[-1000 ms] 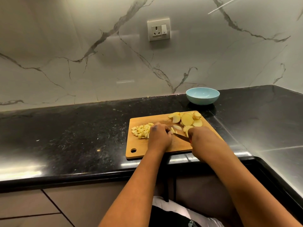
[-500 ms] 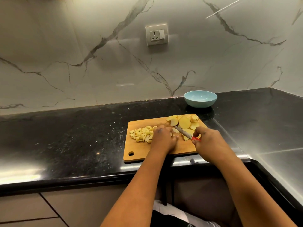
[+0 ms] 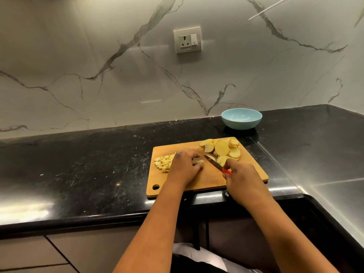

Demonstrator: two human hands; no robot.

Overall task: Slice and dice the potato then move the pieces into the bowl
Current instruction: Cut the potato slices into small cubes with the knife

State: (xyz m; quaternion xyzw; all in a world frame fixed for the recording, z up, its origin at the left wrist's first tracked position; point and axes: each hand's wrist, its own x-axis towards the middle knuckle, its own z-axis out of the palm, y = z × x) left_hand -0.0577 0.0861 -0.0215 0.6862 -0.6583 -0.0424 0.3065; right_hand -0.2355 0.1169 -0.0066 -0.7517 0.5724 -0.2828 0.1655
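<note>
The potato lies in three lots on the wooden cutting board (image 3: 206, 178), which sits at the front edge of the black bench (image 3: 78, 174). A heap of round potato slices (image 3: 222, 149) fills the board's far right corner, some overlapping one another, the nearest of them just beyond the right hand's fingers. A small pile of diced potato (image 3: 163, 161) rests near the board's left edge, just left of the left hand and partly hidden behind it. Between the two lots, under the tips of the left hand (image 3: 184, 167), lies a piece being cut (image 3: 200, 161); the left hand's fingers are curled down over it and press it to the board, so only a pale sliver shows past them. The right hand (image 3: 241, 178) clasps the red handle of a knife (image 3: 213, 163), fingers wrapped round it, and the dark blade runs up and left from that hand across the middle of the board, its tip close by the left fingertips and the held piece. Whether the edge touches the piece cannot be told. The board's hanging hole sits at its near left corner. A light blue bowl (image 3: 241, 119) stands beyond the board's far right corner, toward the back of the bench near the marble wall, well apart from both hands, and no potato shows in it. A wall socket (image 3: 187, 40) sits above on the wall.
</note>
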